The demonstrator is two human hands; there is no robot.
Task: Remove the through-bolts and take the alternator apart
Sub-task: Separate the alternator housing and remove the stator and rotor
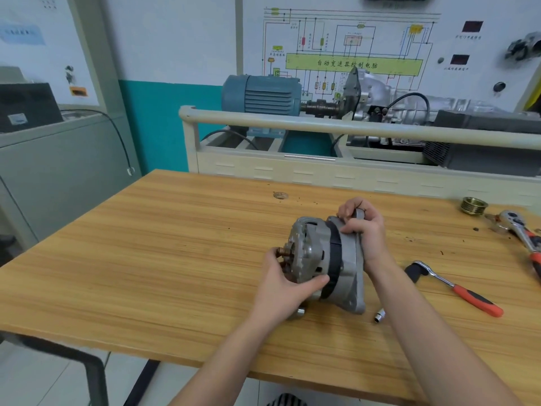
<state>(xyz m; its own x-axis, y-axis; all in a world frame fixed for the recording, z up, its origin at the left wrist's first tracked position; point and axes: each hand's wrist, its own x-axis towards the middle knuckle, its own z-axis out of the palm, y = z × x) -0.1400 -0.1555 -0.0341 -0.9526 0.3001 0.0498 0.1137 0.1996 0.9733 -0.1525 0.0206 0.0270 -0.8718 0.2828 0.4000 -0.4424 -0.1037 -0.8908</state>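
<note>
Currently the alternator (328,265) lies on its side on the table (175,244), centre-right of the frame, both hands on it. Left hand (288,284) grasps the rear housing: thumb laid along the lower side by the black stator band (335,259), fingers curled round the end near the copper-coloured stud (283,251). Right hand (366,230) clenches the front housing from the top, fingers wrapped over the mounting ear (358,213), wrist down behind the flange. Whether the halves have parted at all, cannot tell; the band sits snug between them from this angle.

Loose items on the table:
- small socket (379,315) just right of the alternator, lower right
- short metal piece (300,311) poking out under the left hand, touching or nearly touching the housing, cannot tell what it is
- ratchet (456,290) with red-black handle, right of the alternator, apart from it
- second ratchet (524,232) at the right edge, partly cut off
- brass-coloured pulley (474,204) upper right, near that ratchet's head

Wall chart (351,54) and blue motor (260,95) in the top half, behind the table.
</note>
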